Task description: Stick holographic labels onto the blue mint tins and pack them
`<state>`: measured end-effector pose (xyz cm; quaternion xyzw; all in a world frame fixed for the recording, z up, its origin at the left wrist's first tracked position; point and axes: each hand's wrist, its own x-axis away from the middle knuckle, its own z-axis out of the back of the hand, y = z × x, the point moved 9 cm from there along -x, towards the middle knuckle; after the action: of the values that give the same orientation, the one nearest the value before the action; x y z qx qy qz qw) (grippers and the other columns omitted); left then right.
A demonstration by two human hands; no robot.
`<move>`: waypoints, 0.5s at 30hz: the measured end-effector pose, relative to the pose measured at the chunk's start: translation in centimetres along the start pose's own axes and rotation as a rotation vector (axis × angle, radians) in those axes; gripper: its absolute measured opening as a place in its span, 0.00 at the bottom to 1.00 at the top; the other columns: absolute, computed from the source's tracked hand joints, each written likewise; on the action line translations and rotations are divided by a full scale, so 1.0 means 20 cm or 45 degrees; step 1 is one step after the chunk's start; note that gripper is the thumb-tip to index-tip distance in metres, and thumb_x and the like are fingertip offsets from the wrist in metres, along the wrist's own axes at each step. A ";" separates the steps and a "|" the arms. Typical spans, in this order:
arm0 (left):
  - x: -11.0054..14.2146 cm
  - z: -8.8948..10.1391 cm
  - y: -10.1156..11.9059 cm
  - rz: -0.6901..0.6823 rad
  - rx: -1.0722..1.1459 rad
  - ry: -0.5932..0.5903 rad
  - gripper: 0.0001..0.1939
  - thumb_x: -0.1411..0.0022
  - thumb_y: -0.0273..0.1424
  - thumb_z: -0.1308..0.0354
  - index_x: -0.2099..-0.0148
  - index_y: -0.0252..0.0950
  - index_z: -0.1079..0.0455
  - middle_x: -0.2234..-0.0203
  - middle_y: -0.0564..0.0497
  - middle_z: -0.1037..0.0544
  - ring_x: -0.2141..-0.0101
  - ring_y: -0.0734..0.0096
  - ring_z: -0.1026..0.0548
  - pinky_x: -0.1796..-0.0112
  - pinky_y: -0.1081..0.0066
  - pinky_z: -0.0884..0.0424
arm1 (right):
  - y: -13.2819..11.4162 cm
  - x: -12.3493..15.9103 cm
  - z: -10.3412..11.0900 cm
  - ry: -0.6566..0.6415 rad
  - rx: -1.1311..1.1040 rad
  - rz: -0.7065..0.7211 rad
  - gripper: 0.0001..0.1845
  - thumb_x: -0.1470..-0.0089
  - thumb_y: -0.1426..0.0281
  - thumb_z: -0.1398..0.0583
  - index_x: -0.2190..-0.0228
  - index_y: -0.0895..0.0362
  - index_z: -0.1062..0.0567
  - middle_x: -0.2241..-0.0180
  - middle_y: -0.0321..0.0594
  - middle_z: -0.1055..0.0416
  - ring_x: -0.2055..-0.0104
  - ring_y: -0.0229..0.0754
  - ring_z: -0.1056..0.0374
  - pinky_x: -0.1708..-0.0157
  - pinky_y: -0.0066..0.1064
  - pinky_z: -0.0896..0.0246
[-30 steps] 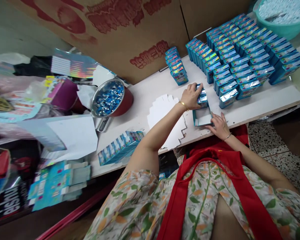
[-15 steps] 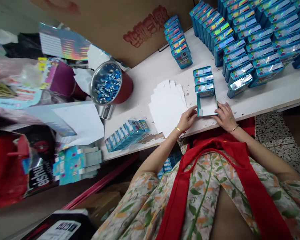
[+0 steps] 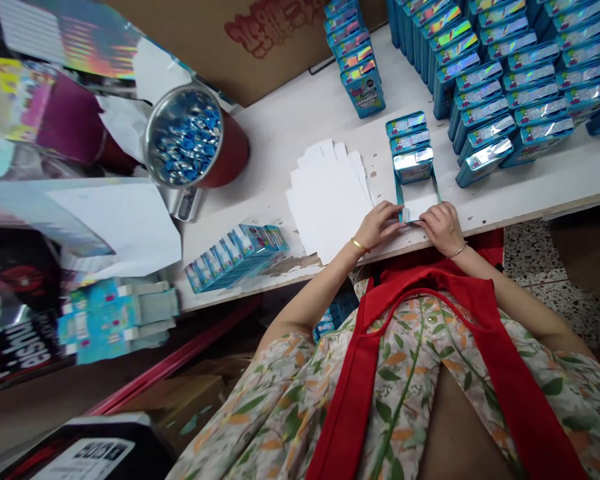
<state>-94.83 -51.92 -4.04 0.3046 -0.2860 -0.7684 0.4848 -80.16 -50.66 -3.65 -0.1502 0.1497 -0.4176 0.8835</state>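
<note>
On the near side of the table lies an open blue carton (image 3: 421,198), its white inside facing up. Small upright blue candy boxes (image 3: 413,165) stand in a short row at its far end. My left hand (image 3: 380,225) pinches the carton's near left corner, by a small white flap. My right hand (image 3: 443,228) has its fingers closed on the near edge toward the right corner. Left of the carton, a fanned stack of flat white cardboard blanks (image 3: 329,200) lies close to my left hand.
Many filled blue boxes (image 3: 485,157) stand in rows at right, with another row (image 3: 363,90) against the brown cardboard box (image 3: 280,53). At left are a red pot (image 3: 235,148) of blue-wrapped candies, a scale (image 3: 187,203) and a leaning row of small blue boxes (image 3: 235,257).
The view has shifted, so the items at left sit farther left. My right hand's fingers have moved inward from the carton's right corner along its near edge. My left hand stays at the left corner.
</note>
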 end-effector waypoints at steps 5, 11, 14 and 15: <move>-0.03 0.01 0.04 0.075 -0.372 0.028 0.20 0.31 0.41 0.47 0.43 0.38 0.27 0.46 0.39 0.27 0.44 0.55 0.32 0.43 0.53 0.36 | 0.03 -0.01 0.00 0.002 -0.049 0.049 0.21 0.31 0.58 0.51 0.61 0.56 0.24 0.61 0.46 0.26 0.53 0.49 0.37 0.43 0.47 0.45; -0.04 -0.05 0.09 0.021 -0.422 -0.171 0.21 0.29 0.33 0.52 0.38 0.46 0.31 0.54 0.46 0.20 0.43 0.55 0.31 0.40 0.47 0.47 | 0.01 -0.01 0.10 -0.037 0.126 0.141 0.18 0.32 0.63 0.51 0.55 0.56 0.23 0.52 0.49 0.26 0.47 0.52 0.38 0.39 0.51 0.50; -0.05 -0.03 0.09 0.002 -0.459 -0.126 0.20 0.29 0.32 0.53 0.39 0.45 0.30 0.58 0.47 0.20 0.47 0.58 0.29 0.40 0.49 0.47 | 0.01 -0.02 0.08 -0.140 0.200 0.199 0.20 0.33 0.71 0.53 0.59 0.57 0.22 0.57 0.50 0.26 0.48 0.52 0.37 0.42 0.49 0.44; -0.04 -0.03 0.09 -0.001 -0.465 -0.113 0.20 0.28 0.31 0.54 0.39 0.44 0.30 0.58 0.47 0.20 0.48 0.58 0.29 0.40 0.49 0.47 | 0.01 -0.02 0.08 -0.162 0.196 0.212 0.20 0.33 0.72 0.54 0.60 0.57 0.21 0.60 0.49 0.26 0.49 0.52 0.37 0.43 0.49 0.43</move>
<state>-93.05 -51.86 -2.86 0.1774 -0.1629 -0.8204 0.5187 -79.67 -50.01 -2.27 -0.0952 0.0728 -0.3426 0.9318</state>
